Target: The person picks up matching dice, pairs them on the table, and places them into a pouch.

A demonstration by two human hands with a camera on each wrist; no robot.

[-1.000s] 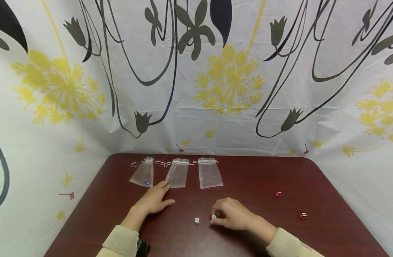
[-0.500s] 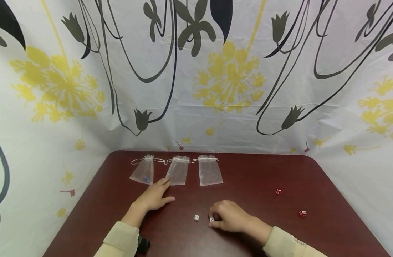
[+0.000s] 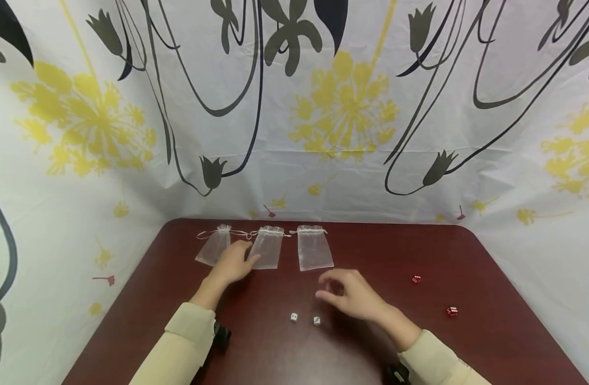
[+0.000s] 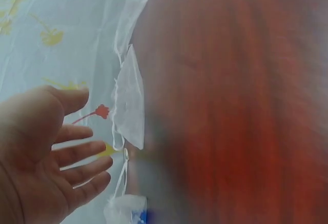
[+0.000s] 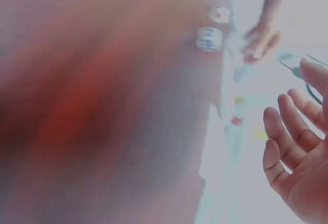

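Three sheer white drawstring pouches lie in a row near the table's far edge: a left pouch (image 3: 211,249), a middle pouch (image 3: 269,249) and a right pouch (image 3: 315,250). Blue shows inside one pouch (image 4: 123,207) in the left wrist view. My left hand (image 3: 232,263) reaches over the left pouch, fingertips close by the middle one, with fingers loosely bent and nothing in the palm. Two white dice, a left die (image 3: 293,317) and a right die (image 3: 316,321), sit side by side on the table. Beyond them my right hand (image 3: 351,293) hovers, fingers relaxed and holding nothing.
On the right of the dark red table (image 3: 371,246) lie two red dice, one farther back (image 3: 416,278) and one nearer (image 3: 451,310). A patterned white cloth (image 3: 256,139) hangs behind the table and along its sides.
My right hand has let go of the right white die, set beside the other, and risen away toward the pouches. My left hand has moved farther forward over the left pouch.
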